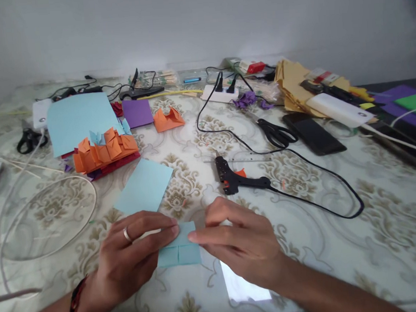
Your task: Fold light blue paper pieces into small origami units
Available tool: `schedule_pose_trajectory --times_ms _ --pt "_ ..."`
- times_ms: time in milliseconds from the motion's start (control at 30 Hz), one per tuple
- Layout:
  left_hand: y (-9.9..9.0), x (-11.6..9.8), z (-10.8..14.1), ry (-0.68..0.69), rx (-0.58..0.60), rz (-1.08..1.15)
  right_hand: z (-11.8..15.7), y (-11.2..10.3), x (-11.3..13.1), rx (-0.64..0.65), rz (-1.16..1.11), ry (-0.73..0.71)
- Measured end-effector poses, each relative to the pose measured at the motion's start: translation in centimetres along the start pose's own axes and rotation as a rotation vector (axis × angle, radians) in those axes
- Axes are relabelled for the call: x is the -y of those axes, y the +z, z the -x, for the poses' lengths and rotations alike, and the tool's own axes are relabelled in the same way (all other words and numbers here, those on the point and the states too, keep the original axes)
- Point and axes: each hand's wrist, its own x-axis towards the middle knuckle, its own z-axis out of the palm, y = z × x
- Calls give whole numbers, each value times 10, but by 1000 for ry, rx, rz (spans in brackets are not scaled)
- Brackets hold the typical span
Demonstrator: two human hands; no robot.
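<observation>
A small folded piece of light blue paper [189, 255] lies on the table before me, with crease lines along its lower part. My left hand [132, 251] is closed over its left side, fingertips pressed on the upper part. At the right edge, my right hand [245, 248] holds the paper with curled fingers, its index fingertip on top and its thumb mostly hidden. Just beyond my left hand is a flat light blue sheet [146, 184]. Farther left stands a row of folded orange paper pieces [104, 151] with some blue and red ones.
A black glue gun [231, 176] lies beyond my right hand, its cord looping right. Black scissors [275, 131], a phone [313, 133] and a power strip [221, 93] are behind. One folded orange piece [168, 120] sits near a purple square [137, 113]. A white cable [93, 202] coils at left.
</observation>
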Motion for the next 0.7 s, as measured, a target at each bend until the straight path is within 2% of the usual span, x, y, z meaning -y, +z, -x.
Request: schedule_pose_trajectory --times_ms 33,100,200,300,367,467,533,633,700 --pt "0 1 0 -57 2 44 1 -1 0 3 -7 4" --pt "3 6 0 -270 4 260 3 -2 0 -2 -10 22" --pt "7 15 -2 -661 67 824 3 -5 -2 -11 -10 39" --pt "12 19 -3 -912 158 1205 -1 -6 -4 4 -24 27" --pt "14 18 -3 -972 149 1241 -3 -4 -6 32 -23 9" --pt "15 16 -5 -973 86 1133 -4 -2 -7 81 -36 38" --pt "14 16 -7 -955 44 1068 -5 -1 -6 122 -78 173" --pt "14 16 -10 -940 -57 965 -5 -2 -4 168 -210 483" --pt "15 16 -10 -928 -98 888 -6 -1 -4 204 -298 635"
